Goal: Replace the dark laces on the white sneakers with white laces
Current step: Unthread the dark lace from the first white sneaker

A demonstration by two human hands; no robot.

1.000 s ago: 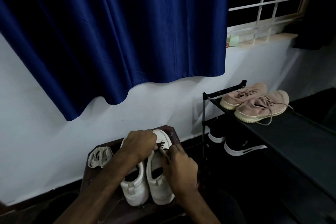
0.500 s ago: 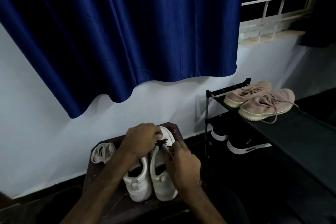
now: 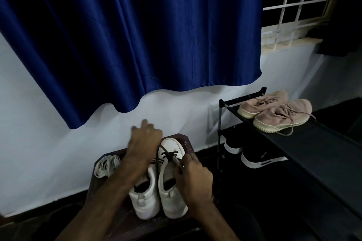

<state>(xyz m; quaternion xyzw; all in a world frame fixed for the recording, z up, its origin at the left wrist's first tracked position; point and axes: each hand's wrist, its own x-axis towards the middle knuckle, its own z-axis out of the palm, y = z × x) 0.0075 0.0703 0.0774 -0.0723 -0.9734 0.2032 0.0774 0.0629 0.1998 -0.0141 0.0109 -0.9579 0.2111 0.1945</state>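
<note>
- The right sneaker [image 3: 168, 199] stands on a dark wooden stool [image 3: 188, 143] with its toe toward the wall. I give all places from this shoe.
- The dark lace [image 3: 169, 155] is still crossed through the eyelets in the front half of this shoe, so I judge that the step in hand is the unlacing, and it is only partly done.
- The right hand [image 3: 193, 177] is at the shoe's right side, by the tongue. Its fingers are curled and pinch the lace where it crosses.
- The left hand [image 3: 144, 143] is just left of the toe, above the left sneaker [image 3: 146, 199]. It is blurred and some fingers look stretched. One strand runs up toward it, but I cannot tell if it has hold of the strand.
- To do this well, loosen one crossing at a time, starting from the tongue end. Then draw the free strand along the line of its eyelet, not sideways, so that the tip does not catch.
- One hand should keep the shoe down, because a hard pull may drag it off the stool or push its neighbour.
- The white laces [image 3: 106, 165] lie in a loose bundle to the far left of the shoe, beyond the left sneaker, on the same stool. Keep the removed lace apart from them.
</note>
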